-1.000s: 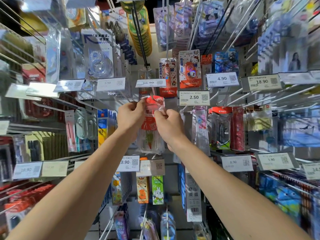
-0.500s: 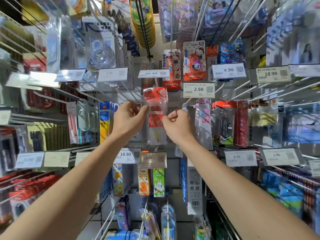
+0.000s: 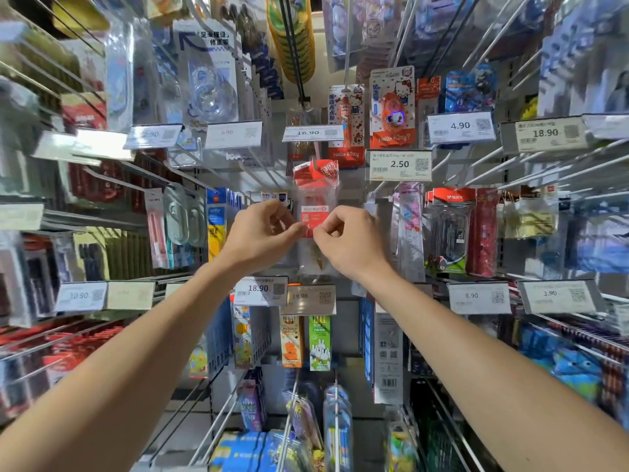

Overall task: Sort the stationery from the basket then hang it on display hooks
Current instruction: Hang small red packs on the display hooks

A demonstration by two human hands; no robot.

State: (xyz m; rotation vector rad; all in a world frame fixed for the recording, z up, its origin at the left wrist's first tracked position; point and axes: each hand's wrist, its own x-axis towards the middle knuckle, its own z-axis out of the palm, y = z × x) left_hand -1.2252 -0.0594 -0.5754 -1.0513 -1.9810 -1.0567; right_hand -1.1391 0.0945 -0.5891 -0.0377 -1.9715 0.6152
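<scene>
The left hand (image 3: 262, 233) and the right hand (image 3: 350, 240) both have curled fingers. Their tips pinch the pack (image 3: 316, 199) at its middle, one hand on each side. All around is a big rack (image 3: 345, 335) full of hanging goods. The pack hangs far back in the middle of it, under the 16.90 tag (image 3: 308, 132) and left of the 2.50 tag (image 3: 399, 164). It is a thin clear bag with a red top (image 3: 316, 173). It looks light, soft and a bit slippery, so it may bend or swing. The red top looks stiffer and is likely the best place to hold. The hook itself is hard to see.
</scene>
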